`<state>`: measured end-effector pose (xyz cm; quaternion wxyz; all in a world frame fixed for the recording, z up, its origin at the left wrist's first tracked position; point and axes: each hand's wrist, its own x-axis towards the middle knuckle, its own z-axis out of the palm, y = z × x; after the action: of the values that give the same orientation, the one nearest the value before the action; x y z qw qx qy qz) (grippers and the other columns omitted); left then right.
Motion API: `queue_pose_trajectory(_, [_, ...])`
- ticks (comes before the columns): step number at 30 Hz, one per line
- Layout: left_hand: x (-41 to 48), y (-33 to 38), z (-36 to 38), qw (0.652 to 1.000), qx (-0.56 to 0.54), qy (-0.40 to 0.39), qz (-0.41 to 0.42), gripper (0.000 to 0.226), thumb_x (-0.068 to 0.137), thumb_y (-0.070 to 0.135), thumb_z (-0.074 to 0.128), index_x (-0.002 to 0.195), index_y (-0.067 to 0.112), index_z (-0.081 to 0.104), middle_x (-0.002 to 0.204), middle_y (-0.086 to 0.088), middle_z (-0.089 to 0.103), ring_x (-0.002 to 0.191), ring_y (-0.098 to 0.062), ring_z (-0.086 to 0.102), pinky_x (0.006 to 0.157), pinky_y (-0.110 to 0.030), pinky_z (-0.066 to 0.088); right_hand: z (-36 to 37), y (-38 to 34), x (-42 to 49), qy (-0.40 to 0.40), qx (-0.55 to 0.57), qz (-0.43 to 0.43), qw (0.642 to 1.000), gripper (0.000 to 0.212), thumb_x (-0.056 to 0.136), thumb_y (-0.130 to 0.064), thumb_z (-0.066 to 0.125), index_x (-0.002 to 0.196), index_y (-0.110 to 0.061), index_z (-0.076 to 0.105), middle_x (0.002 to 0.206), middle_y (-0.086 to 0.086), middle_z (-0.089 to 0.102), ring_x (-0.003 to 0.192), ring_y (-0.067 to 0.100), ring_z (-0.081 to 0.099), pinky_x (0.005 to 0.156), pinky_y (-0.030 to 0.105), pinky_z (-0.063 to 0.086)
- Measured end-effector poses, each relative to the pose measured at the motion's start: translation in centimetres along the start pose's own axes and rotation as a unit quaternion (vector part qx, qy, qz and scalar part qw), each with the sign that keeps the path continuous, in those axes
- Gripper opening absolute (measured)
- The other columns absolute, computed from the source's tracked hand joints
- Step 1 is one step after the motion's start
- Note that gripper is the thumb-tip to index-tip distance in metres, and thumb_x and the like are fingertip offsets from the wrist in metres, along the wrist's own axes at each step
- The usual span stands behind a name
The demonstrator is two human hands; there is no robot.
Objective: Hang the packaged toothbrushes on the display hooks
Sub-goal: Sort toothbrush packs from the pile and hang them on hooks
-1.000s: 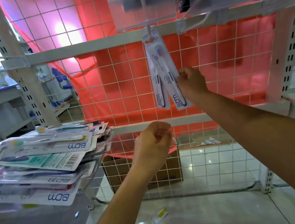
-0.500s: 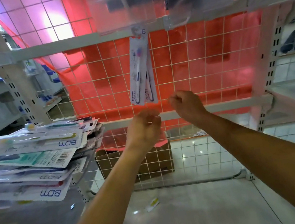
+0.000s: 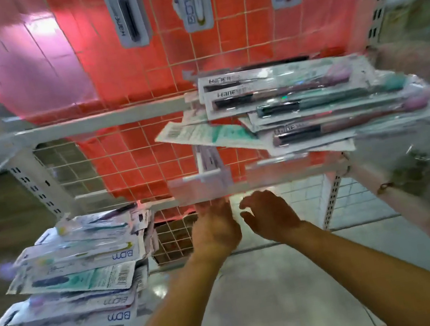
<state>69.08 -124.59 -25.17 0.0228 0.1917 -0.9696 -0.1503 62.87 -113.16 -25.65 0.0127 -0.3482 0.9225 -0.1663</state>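
Toothbrush packs (stacked) — apart from fingers of left hand, right hand.

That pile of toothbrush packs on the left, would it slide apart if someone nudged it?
Probably: the pile is loosely fanned, with packs overhanging at odd angles. Their glossy plastic fronts likely slip easily. Each flat pack looks light.

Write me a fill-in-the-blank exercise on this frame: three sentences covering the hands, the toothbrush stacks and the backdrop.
1. The right hand holds ____.
2. The stack with BDM labels lies to the ____ of the left hand.
3. The backdrop cloth is ____ in colour.

Missing words: nothing; left; red.
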Motion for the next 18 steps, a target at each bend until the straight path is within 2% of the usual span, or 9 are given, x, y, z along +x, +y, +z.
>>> queue_pose_trajectory(5, [-4.9, 0.2, -4.0, 0.993, 0.054, -0.106, -0.011, 0.036, 0.093, 0.022, 0.049, 0.129, 0.019, 0.049, 0.129, -0.007, 0.057, 0.118, -0.028, 0.055, 0.097, -0.040, 0.046, -3.2, -3.8, -4.1, -0.069, -0.006, 0.051, 0.996, 0.032, 0.098, -0.025, 0.045, 0.129, -0.023, 0.052, 0.129, 0.005, 0.056, 0.118, 0.026, 0.051, 0.099, 0.037, 0.043])
queue_pose_trajectory(11, [-11.2, 0.1, -8.5, 0.992, 0.055, -0.113, 0.009, 0.033, 0.091, 0.025, 0.052, 0.124, 0.018, 0.055, 0.123, -0.007, 0.061, 0.110, -0.025, 0.058, 0.088, -0.034, 0.048, -7.6, -8.0, -9.5, -0.085, -0.012, 0.042, 0.995, 0.028, 0.096, -0.028, 0.049, 0.119, -0.018, 0.062, 0.119, 0.006, 0.063, 0.107, 0.025, 0.056, 0.089, 0.036, 0.048])
queue_pose_trajectory(15, [-14.1, 0.7, -12.3, 0.990, 0.067, -0.121, 0.030, 0.037, 0.093, 0.026, 0.050, 0.129, 0.017, 0.053, 0.125, -0.007, 0.057, 0.113, -0.027, 0.056, 0.087, -0.037, 0.047, -11.1, -10.5, -11.9, -0.072, 0.016, 0.053, 0.996, 0.025, 0.096, -0.025, 0.050, 0.115, -0.017, 0.064, 0.116, 0.004, 0.062, 0.106, 0.023, 0.056, 0.088, 0.035, 0.048])
queue_pose_trajectory(18, [-15.3, 1.4, -15.2, 0.989, 0.078, -0.116, 0.051, 0.031, 0.094, 0.025, 0.049, 0.122, 0.015, 0.056, 0.119, -0.008, 0.059, 0.108, -0.028, 0.058, 0.082, -0.036, 0.047, -13.8, -11.5, -12.7, -0.050, 0.034, 0.059, 0.996, 0.024, 0.095, -0.024, 0.049, 0.112, -0.018, 0.066, 0.114, 0.004, 0.064, 0.105, 0.023, 0.056, 0.089, 0.036, 0.048])
